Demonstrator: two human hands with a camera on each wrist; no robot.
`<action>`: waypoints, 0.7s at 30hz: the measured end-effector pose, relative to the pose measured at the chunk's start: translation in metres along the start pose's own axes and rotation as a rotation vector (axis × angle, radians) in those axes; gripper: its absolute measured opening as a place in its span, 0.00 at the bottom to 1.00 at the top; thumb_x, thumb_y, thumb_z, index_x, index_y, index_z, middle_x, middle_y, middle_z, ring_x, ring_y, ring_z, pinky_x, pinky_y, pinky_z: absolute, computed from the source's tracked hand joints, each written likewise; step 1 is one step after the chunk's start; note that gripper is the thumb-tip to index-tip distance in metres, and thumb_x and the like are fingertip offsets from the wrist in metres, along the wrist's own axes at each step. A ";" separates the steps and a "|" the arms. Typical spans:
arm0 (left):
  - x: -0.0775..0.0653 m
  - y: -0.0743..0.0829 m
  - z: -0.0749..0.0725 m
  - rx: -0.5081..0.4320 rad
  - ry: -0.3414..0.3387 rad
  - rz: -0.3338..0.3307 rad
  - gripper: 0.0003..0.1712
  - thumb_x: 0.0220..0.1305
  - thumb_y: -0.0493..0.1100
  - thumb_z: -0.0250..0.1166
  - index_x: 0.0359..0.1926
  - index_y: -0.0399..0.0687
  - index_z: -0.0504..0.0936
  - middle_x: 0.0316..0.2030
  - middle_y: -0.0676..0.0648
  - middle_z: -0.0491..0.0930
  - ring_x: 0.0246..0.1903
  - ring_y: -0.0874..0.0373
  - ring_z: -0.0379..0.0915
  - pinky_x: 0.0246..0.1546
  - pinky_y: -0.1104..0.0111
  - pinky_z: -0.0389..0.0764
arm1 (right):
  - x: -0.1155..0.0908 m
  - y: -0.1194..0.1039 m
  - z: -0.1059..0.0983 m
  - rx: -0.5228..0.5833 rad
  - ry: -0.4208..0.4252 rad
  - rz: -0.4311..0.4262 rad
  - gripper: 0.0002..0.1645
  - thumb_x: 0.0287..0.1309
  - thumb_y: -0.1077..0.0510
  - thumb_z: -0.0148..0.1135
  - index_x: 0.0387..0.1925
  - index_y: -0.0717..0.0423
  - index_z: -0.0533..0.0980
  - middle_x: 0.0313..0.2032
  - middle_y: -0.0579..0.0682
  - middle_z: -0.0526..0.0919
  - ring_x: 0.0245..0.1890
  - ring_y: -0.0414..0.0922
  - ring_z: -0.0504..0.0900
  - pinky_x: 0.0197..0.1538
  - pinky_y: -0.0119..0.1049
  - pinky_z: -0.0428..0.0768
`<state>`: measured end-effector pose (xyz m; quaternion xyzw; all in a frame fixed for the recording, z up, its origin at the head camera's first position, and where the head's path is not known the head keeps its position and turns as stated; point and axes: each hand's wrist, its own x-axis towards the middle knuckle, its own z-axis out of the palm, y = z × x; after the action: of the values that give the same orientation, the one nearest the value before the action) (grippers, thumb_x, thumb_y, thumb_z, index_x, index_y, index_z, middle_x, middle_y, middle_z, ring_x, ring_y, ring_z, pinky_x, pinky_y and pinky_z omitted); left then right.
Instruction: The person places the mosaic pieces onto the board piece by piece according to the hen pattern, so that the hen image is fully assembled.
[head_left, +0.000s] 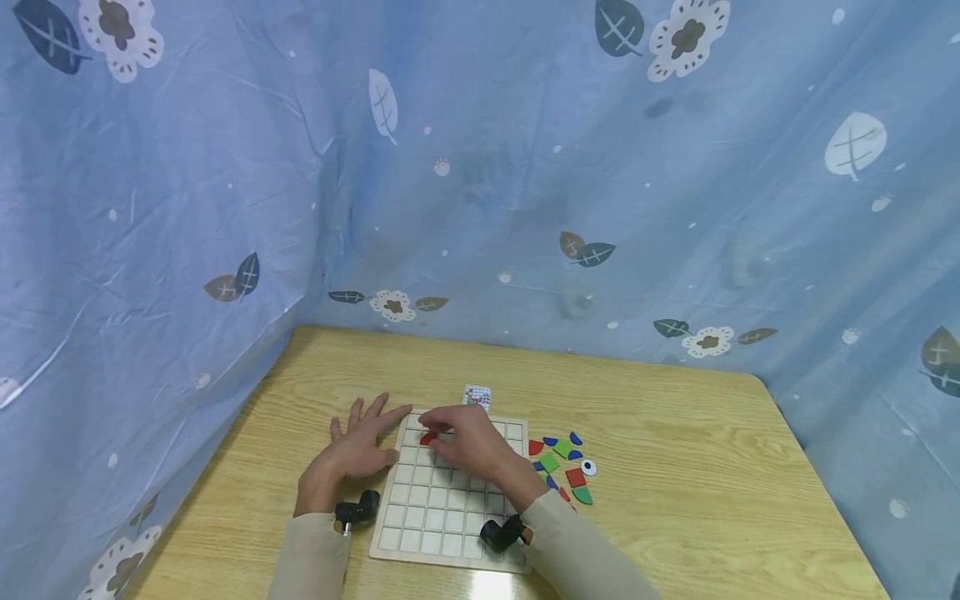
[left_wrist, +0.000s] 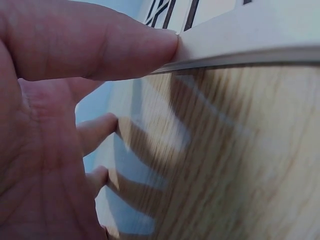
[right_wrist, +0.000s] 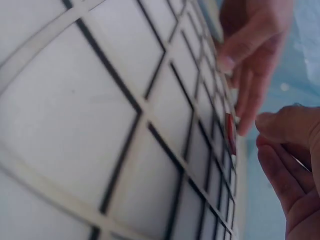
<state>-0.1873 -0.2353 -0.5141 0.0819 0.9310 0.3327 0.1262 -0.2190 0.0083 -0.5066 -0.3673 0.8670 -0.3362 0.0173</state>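
Reaching in beige sleeves point(head_left: 309, 557) across a gridded board point(head_left: 431, 543) on a wood-grained counter point(head_left: 690, 483), a person spreads the left hand point(head_left: 355, 446), thumb at the board's left edge. The right hand point(head_left: 474, 442) bows thumb and fingers apart over a red piece point(head_left: 427, 438) on the grid's far left part; contact cannot be told. Loose coloured pieces point(head_left: 549, 463) lie to the right; beyond are a small card point(head_left: 477, 393) and a blue curtain point(head_left: 480, 200).

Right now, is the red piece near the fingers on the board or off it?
On: the head view shows the red piece lying within the board, beside the right fingers.
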 end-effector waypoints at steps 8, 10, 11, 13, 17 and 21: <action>-0.001 0.002 -0.001 0.000 0.007 0.002 0.46 0.64 0.38 0.68 0.84 0.55 0.68 0.88 0.31 0.45 0.84 0.20 0.24 0.71 0.16 0.25 | -0.032 0.005 -0.026 0.145 0.044 0.008 0.22 0.69 0.62 0.74 0.62 0.58 0.86 0.56 0.51 0.93 0.54 0.51 0.93 0.60 0.47 0.90; -0.001 0.002 -0.001 0.002 0.007 0.005 0.46 0.64 0.38 0.68 0.84 0.55 0.69 0.88 0.30 0.45 0.84 0.20 0.24 0.71 0.16 0.25 | -0.043 0.009 -0.034 0.193 0.054 0.027 0.23 0.68 0.61 0.74 0.63 0.57 0.86 0.56 0.51 0.93 0.54 0.52 0.93 0.60 0.50 0.89; -0.001 0.002 -0.001 -0.001 0.007 0.007 0.47 0.63 0.38 0.68 0.84 0.55 0.69 0.87 0.30 0.45 0.84 0.19 0.24 0.71 0.16 0.25 | -0.050 0.011 -0.038 0.211 0.061 0.035 0.23 0.68 0.61 0.75 0.63 0.57 0.86 0.56 0.52 0.93 0.55 0.53 0.92 0.60 0.52 0.89; -0.002 0.003 -0.001 -0.007 0.006 0.010 0.47 0.63 0.37 0.68 0.84 0.55 0.68 0.88 0.30 0.44 0.84 0.20 0.23 0.71 0.16 0.24 | -0.063 0.017 -0.046 0.229 0.082 0.050 0.23 0.68 0.60 0.75 0.63 0.56 0.86 0.57 0.51 0.93 0.55 0.54 0.92 0.60 0.53 0.89; -0.002 0.003 -0.001 -0.019 0.000 0.015 0.47 0.63 0.37 0.68 0.84 0.54 0.68 0.88 0.30 0.43 0.84 0.20 0.23 0.71 0.16 0.23 | -0.091 0.029 -0.062 0.223 0.137 0.099 0.23 0.66 0.58 0.77 0.62 0.55 0.87 0.57 0.49 0.93 0.54 0.55 0.93 0.59 0.54 0.89; -0.002 0.002 -0.001 -0.024 -0.004 0.020 0.47 0.63 0.37 0.67 0.84 0.54 0.67 0.88 0.30 0.42 0.84 0.19 0.22 0.71 0.16 0.23 | -0.120 0.042 -0.079 0.235 0.185 0.175 0.24 0.65 0.58 0.78 0.62 0.56 0.87 0.56 0.49 0.93 0.55 0.57 0.92 0.59 0.56 0.89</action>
<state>-0.1850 -0.2346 -0.5116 0.0903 0.9257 0.3450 0.1259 -0.1797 0.1528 -0.4964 -0.2531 0.8483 -0.4651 0.0094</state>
